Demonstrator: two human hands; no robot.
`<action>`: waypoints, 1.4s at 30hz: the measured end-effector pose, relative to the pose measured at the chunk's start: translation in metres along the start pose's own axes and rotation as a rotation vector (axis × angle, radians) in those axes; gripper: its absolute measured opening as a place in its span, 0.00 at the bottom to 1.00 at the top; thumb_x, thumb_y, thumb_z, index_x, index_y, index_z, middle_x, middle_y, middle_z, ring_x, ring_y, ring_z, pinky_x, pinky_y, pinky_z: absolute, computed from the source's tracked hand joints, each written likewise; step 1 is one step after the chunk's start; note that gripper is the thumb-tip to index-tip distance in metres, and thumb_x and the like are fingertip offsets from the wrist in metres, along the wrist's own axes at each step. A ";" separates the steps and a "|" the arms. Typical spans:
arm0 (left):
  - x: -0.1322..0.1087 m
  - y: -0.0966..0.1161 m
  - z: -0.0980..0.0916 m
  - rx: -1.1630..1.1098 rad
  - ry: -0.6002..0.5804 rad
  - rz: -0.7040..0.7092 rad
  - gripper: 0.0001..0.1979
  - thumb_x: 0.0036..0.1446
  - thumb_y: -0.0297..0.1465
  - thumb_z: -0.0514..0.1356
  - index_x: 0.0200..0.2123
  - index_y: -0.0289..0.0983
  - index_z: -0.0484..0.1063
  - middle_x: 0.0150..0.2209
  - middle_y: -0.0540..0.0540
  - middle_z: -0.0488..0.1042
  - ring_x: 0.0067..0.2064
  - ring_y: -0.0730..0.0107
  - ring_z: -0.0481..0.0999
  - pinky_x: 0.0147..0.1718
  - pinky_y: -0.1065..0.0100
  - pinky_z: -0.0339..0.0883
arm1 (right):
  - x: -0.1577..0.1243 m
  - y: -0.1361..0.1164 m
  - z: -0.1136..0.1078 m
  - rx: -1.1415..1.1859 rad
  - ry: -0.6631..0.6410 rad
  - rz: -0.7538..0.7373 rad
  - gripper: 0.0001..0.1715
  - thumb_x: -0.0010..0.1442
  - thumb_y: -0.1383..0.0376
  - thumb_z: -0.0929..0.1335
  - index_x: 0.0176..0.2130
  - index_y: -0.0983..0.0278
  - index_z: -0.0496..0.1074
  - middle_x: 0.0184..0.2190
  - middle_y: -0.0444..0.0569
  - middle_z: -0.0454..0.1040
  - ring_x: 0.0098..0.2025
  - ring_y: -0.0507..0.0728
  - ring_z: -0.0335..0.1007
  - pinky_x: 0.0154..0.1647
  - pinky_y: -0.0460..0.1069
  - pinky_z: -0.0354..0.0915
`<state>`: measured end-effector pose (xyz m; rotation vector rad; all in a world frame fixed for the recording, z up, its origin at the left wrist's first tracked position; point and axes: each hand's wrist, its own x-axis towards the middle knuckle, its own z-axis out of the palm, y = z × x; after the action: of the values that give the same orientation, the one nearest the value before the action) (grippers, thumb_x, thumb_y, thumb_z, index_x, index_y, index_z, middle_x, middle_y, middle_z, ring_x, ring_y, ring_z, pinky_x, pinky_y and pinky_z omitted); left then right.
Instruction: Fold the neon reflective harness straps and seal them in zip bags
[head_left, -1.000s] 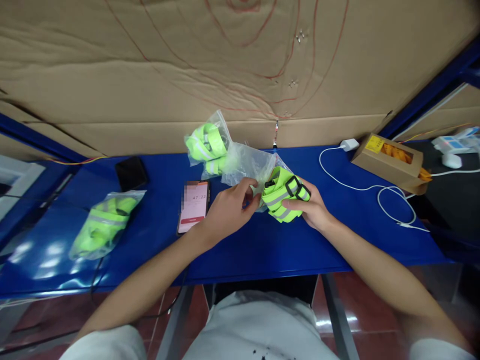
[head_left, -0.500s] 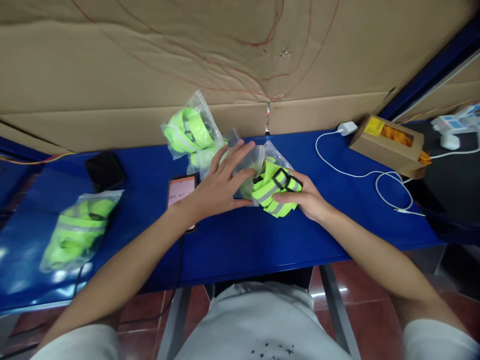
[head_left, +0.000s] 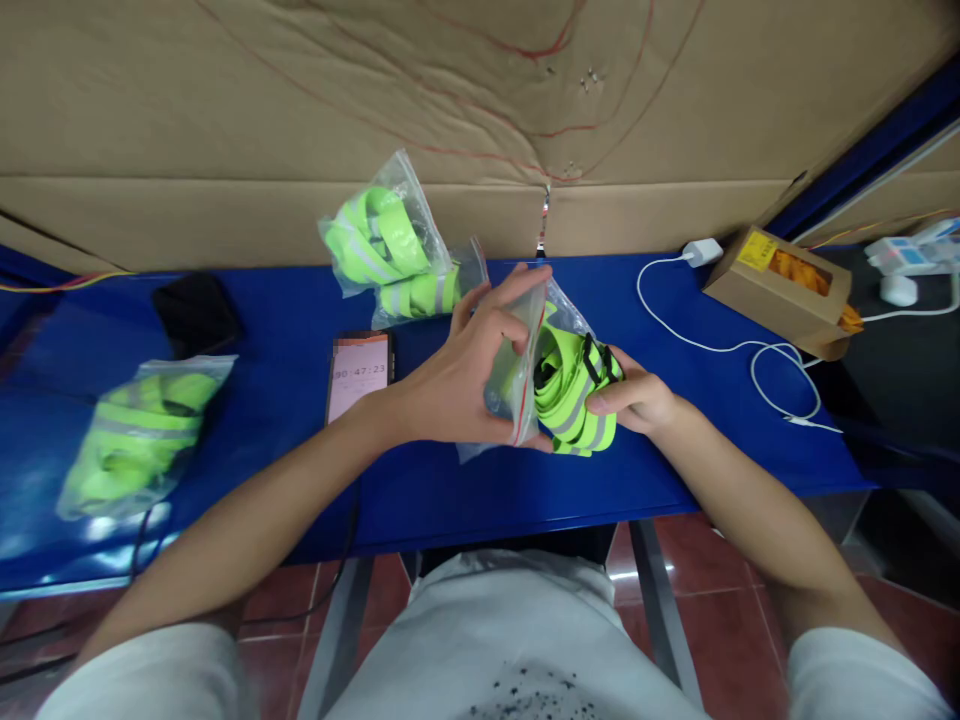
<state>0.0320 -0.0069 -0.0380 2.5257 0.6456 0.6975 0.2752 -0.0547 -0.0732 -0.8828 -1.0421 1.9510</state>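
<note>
My right hand (head_left: 639, 395) is closed on a folded bundle of neon-yellow reflective straps (head_left: 571, 405) with black buckles. Its thumb presses on the front of the bundle, and the fingers behind are mostly hidden. A clear zip bag (head_left: 531, 345) with a red line along its mouth is in my left hand (head_left: 457, 385), the thumb and fingers spread around the mouth and holding it apart. The bundle is right at the bag's mouth, and I cannot tell how much of it is inside. Behind the left hand lie two filled bags of similar straps, a larger one (head_left: 379, 235) and a smaller one (head_left: 420, 296).
A phone (head_left: 360, 375) showing a timer lies left of my left hand on the blue table (head_left: 450, 510). Farther left are another filled bag (head_left: 146, 435) and a black object (head_left: 196, 315). A white charger cable (head_left: 705, 348) and a cardboard box (head_left: 776, 295) with orange contents lie right.
My left hand has moved right and now spreads the bag's mouth against the strap bundle. The bundle has turned in my right hand. The view has shifted slightly.
</note>
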 end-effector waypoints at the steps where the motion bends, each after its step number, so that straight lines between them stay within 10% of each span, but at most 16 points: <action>1: -0.002 0.005 -0.002 -0.058 -0.003 -0.004 0.43 0.41 0.53 0.76 0.52 0.48 0.56 0.76 0.42 0.45 0.77 0.50 0.44 0.74 0.39 0.48 | -0.001 0.000 -0.001 0.003 -0.027 0.022 0.33 0.38 0.64 0.80 0.47 0.65 0.80 0.38 0.52 0.84 0.40 0.67 0.82 0.46 0.60 0.77; 7: -0.034 0.040 -0.016 -0.051 -0.136 -0.021 0.32 0.49 0.51 0.73 0.48 0.46 0.62 0.73 0.40 0.53 0.72 0.45 0.59 0.66 0.43 0.66 | -0.021 -0.020 -0.004 0.025 -0.247 0.070 0.39 0.30 0.54 0.84 0.42 0.67 0.80 0.26 0.49 0.80 0.27 0.61 0.78 0.35 0.56 0.77; 12: -0.056 0.038 0.021 0.187 -0.193 -0.124 0.32 0.50 0.48 0.72 0.52 0.42 0.64 0.65 0.30 0.65 0.70 0.34 0.62 0.60 0.32 0.66 | -0.022 -0.032 0.003 -0.225 -0.486 0.186 0.33 0.39 0.59 0.82 0.45 0.65 0.78 0.37 0.49 0.82 0.37 0.59 0.79 0.38 0.50 0.76; 17: -0.060 0.023 0.053 0.194 -0.170 -0.131 0.40 0.51 0.44 0.72 0.61 0.42 0.57 0.62 0.31 0.67 0.72 0.36 0.57 0.64 0.33 0.62 | 0.001 -0.013 -0.001 -0.558 -0.393 0.144 0.28 0.45 0.60 0.81 0.45 0.63 0.78 0.39 0.43 0.80 0.40 0.55 0.77 0.40 0.45 0.74; 27: -0.055 0.021 0.040 0.383 -0.098 -0.213 0.41 0.52 0.55 0.69 0.60 0.38 0.64 0.67 0.28 0.58 0.66 0.31 0.63 0.59 0.37 0.65 | 0.000 -0.027 -0.018 -0.536 -0.129 0.155 0.29 0.44 0.62 0.82 0.47 0.63 0.80 0.41 0.43 0.82 0.42 0.55 0.77 0.42 0.47 0.71; 33: -0.058 0.009 0.052 0.435 -0.094 0.024 0.43 0.55 0.63 0.59 0.59 0.33 0.67 0.67 0.23 0.58 0.67 0.31 0.62 0.64 0.31 0.53 | -0.004 -0.030 -0.023 -0.394 -0.227 0.201 0.34 0.39 0.64 0.83 0.47 0.65 0.79 0.38 0.43 0.82 0.39 0.55 0.77 0.40 0.47 0.72; 42: -0.067 0.000 0.047 0.356 -0.273 0.269 0.09 0.67 0.24 0.55 0.46 0.34 0.75 0.45 0.39 0.78 0.48 0.55 0.76 0.47 0.56 0.71 | 0.010 -0.010 -0.027 -0.571 -0.249 0.306 0.36 0.40 0.60 0.83 0.48 0.65 0.79 0.41 0.44 0.82 0.42 0.55 0.77 0.41 0.46 0.72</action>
<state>0.0075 -0.0567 -0.0987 3.0030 0.3613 0.3305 0.2954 -0.0328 -0.0777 -1.1767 -1.7517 2.0807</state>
